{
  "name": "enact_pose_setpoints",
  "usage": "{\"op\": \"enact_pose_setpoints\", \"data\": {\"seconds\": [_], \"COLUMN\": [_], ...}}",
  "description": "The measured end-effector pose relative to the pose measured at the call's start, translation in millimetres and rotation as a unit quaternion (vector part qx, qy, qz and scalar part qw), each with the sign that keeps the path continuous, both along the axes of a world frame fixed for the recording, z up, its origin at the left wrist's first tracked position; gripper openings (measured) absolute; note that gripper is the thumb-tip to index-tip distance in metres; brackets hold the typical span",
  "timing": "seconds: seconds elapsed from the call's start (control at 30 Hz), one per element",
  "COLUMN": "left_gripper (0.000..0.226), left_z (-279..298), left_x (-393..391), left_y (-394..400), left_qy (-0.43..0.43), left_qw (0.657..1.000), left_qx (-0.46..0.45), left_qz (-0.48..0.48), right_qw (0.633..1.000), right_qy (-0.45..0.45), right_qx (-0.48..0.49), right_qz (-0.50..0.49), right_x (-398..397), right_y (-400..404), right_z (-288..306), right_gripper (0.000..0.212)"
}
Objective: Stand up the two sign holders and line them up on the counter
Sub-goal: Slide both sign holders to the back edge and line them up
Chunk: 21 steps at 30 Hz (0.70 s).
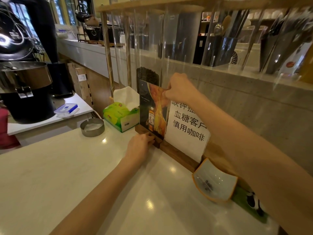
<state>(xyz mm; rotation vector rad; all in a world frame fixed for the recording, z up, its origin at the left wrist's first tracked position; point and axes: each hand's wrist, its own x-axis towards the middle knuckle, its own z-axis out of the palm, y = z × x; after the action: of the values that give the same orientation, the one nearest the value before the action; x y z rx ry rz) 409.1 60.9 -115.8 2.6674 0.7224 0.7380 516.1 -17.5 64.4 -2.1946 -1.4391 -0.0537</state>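
Two sign holders stand upright side by side on the white counter [84, 175], against the concrete wall. The left sign holder [152, 114] shows a dark poster with a bottle, on a wooden base. The right sign holder [188, 131] shows a white sheet with black printed characters, on a longer wooden base. My right hand [179, 89] pinches the top right corner of the left sign holder's clear panel. My left hand [140, 146] grips that holder's wooden base at its front. The two bases touch end to end.
A green tissue box [121, 116] sits just left of the signs, a round metal ashtray [92, 127] beside it. A small white and orange dish [215, 182] lies right of the signs. Tall clear tubes in a wooden rack [128, 7] stand behind.
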Motion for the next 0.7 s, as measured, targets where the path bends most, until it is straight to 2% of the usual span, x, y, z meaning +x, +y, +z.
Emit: {"op": "enact_pose_setpoints", "data": {"seconds": [0.2,0.4,0.7], "left_gripper": [0.022,0.021,0.023], "left_z": [-2.5,-2.0,-2.0], "left_x": [2.6,3.3,3.6], "left_y": [-0.5,-1.1,-1.5], "left_qy": [0.001,-0.007,-0.007], "left_qw": [1.0,1.0,1.0], "left_qx": [0.007,0.018,0.012], "left_qz": [-0.001,0.002,0.005], "right_qw": [1.0,0.999,0.999], "right_qy": [-0.025,-0.035,-0.047], "right_qx": [-0.007,-0.007,0.0], "right_qz": [-0.011,-0.009,-0.006], "right_x": [2.2,5.5,5.7], "right_y": [4.7,5.9,6.6], "right_z": [-2.5,-3.5,-4.2], "right_gripper": [0.008,0.036,0.011]}}
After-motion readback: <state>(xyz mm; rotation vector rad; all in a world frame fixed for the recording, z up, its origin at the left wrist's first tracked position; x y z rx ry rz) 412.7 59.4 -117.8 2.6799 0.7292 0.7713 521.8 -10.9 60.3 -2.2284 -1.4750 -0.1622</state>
